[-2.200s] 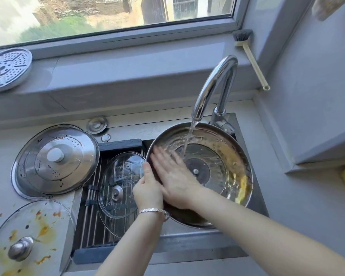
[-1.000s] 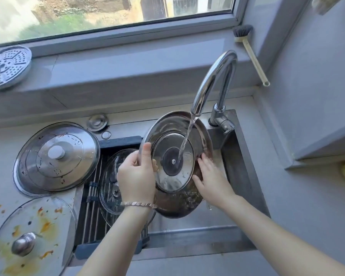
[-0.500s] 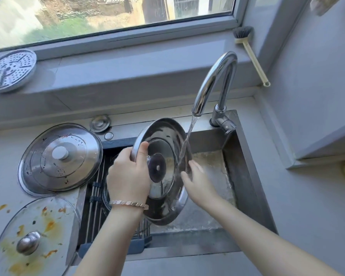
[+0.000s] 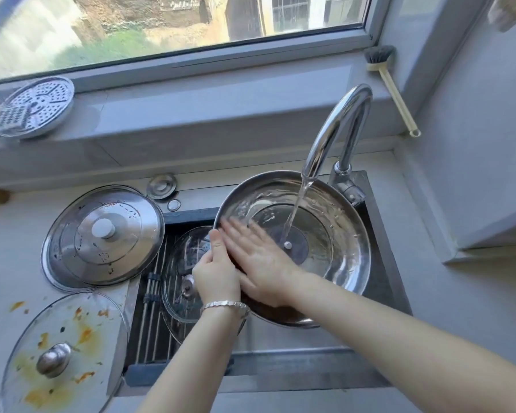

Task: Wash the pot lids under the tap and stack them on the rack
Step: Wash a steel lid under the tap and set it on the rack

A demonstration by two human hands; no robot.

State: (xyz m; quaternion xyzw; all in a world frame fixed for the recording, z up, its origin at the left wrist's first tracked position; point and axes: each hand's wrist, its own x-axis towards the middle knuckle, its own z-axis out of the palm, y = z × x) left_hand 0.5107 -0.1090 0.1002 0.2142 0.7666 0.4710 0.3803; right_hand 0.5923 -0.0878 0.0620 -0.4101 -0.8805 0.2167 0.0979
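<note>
under tap (image 4: 337, 126), right hand (image 4: 259, 263) flat on steel lid (image 4: 337, 234)

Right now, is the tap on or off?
On: water streams from the tap spout onto the inside of the steel lid.

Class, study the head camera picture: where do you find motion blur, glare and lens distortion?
Head view: the right hand is motion-blurred at its fingertips; daylight glares off the wet steel lid under the tap; the window frame bows slightly, a wide-angle effect.
</note>
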